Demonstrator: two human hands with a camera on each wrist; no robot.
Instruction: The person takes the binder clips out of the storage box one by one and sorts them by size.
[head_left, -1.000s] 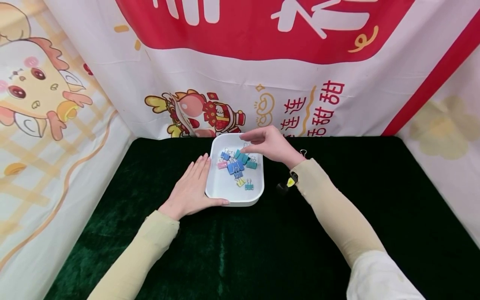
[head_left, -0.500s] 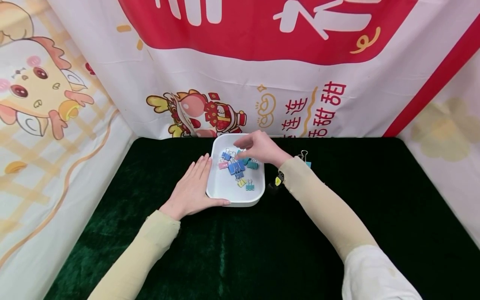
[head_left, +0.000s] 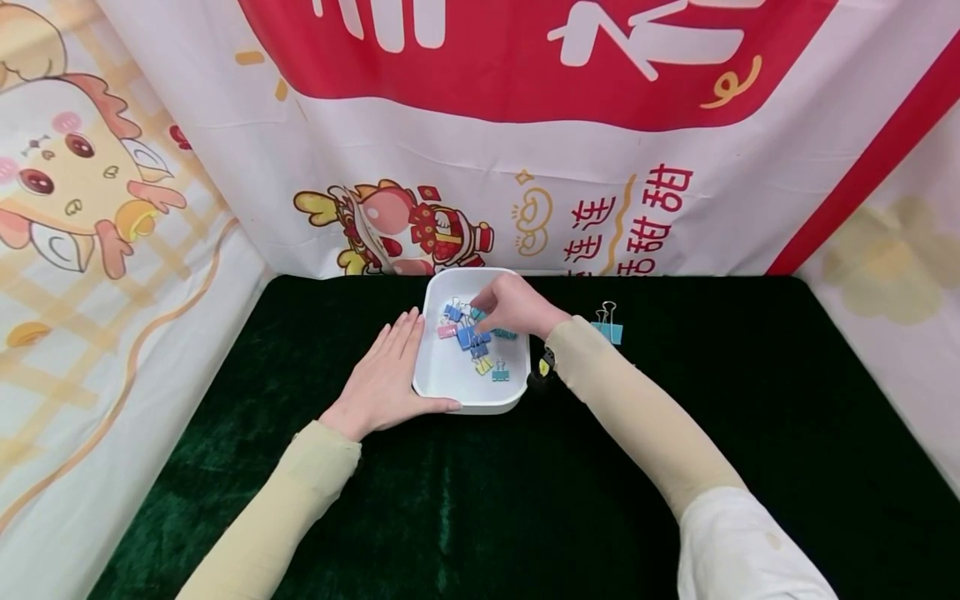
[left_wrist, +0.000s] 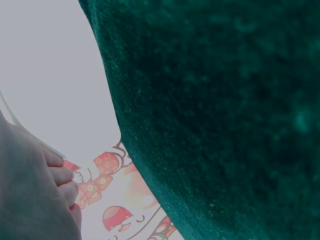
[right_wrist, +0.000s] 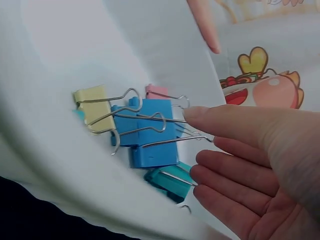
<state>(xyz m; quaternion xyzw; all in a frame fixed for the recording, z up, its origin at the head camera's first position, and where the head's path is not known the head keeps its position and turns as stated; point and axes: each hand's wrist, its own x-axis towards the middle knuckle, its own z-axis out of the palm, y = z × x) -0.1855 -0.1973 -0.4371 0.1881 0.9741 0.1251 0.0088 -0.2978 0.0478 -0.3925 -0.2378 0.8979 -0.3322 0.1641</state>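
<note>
Currently: white tray (head_left: 450, 387) mid-worktop, steadied by flat, relaxed left hand (head_left: 382, 379); right hand (head_left: 513, 307) with loose, empty grip over tangled binder clips (right_wrist: 150, 132) inside; risk: interlocked wire handles may drag several clips out together.

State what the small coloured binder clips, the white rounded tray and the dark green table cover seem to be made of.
Binder clips: painted metal bodies with bare wire handles, judging by the glint. White tray: probably smooth plastic, matte. Green table cover: velvet-like fabric with shaded pile.
</note>
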